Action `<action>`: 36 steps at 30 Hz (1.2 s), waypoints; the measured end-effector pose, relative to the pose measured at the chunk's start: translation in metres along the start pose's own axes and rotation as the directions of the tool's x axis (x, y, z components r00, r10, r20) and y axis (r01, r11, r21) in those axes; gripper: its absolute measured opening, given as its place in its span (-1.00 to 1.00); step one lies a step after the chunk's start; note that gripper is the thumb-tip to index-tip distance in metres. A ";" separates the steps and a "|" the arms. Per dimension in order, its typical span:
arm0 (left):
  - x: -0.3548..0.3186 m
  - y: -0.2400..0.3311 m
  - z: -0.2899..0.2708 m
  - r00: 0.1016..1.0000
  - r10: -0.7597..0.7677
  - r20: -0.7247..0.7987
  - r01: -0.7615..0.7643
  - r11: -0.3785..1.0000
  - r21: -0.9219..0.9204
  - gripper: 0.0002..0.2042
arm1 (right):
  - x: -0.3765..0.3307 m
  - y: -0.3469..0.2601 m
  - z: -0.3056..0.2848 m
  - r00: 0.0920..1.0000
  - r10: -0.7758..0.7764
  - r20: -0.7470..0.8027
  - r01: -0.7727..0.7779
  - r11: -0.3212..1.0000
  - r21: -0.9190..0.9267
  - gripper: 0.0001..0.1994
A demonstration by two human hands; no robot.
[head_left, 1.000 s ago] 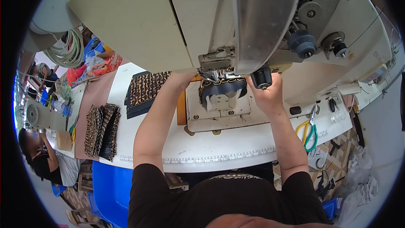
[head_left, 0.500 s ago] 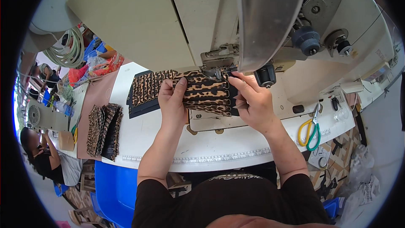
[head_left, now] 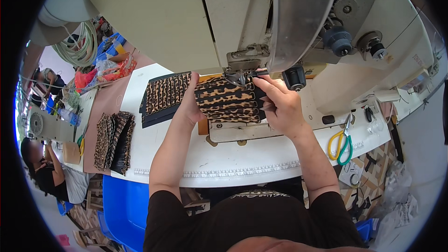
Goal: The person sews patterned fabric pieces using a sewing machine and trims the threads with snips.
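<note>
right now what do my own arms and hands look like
Dark, short sleeves end around the elbows, leaving the forearms bare. The left hand and right hand wear no gloves; no watch or bracelet shows at either wrist.

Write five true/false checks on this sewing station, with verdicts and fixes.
1. Both the left hand and right hand touch the banded leopard-print panel. True.
2. The scissors lie left of the left hand. False: the scissors, with one yellow and one green handle, lie to the right of the right hand.
3. A ruler strip runs along the near edge of the white table. True.
4. The blue bin sits on top of the table. False: the blue bin is below the table's near edge, at left.
5. A second leopard-print panel lies left of the left hand. True.
</note>
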State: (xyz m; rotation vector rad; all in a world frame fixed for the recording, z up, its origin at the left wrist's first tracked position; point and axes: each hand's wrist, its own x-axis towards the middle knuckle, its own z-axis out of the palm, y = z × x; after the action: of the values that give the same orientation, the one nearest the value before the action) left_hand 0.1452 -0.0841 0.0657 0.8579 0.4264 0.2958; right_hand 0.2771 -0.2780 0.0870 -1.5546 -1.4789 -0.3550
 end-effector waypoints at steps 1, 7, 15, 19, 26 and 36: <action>0.005 0.001 -0.005 1.000 0.012 -0.003 -0.012 0.996 -0.092 -0.43 | 0.001 0.001 0.000 1.000 -0.004 -0.001 0.004 1.000 -0.001 -0.48; -0.003 0.011 0.007 0.986 0.166 0.025 -0.166 0.986 -0.005 -0.73 | 0.000 0.006 0.001 1.000 -0.018 -0.004 0.018 1.000 0.014 -0.48; -0.054 -0.023 0.012 0.950 0.303 0.073 -0.302 0.953 -0.030 -0.68 | -0.008 -0.022 -0.009 0.935 0.109 -0.336 -0.067 0.989 0.135 -0.60; -0.071 -0.044 0.033 0.913 0.406 -0.036 -0.401 0.912 0.089 -0.64 | -0.011 -0.017 -0.006 0.952 0.138 -0.274 -0.121 0.990 0.078 -0.63; -0.082 -0.064 0.040 0.864 0.489 -0.123 -0.471 0.869 0.150 -0.61 | -0.038 -0.004 0.015 0.791 0.551 -0.265 -0.415 0.803 0.428 -0.70; -0.083 -0.068 0.050 0.822 0.569 -0.016 -0.557 0.810 0.183 -0.62 | -0.026 0.003 -0.010 0.659 0.688 0.303 -0.318 -0.110 0.942 -0.69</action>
State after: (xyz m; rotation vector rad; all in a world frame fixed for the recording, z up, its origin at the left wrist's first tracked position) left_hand 0.1017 -0.1940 0.0619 1.1391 0.2526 0.8555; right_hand 0.2779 -0.3016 0.0722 -0.6903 -0.3628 0.7944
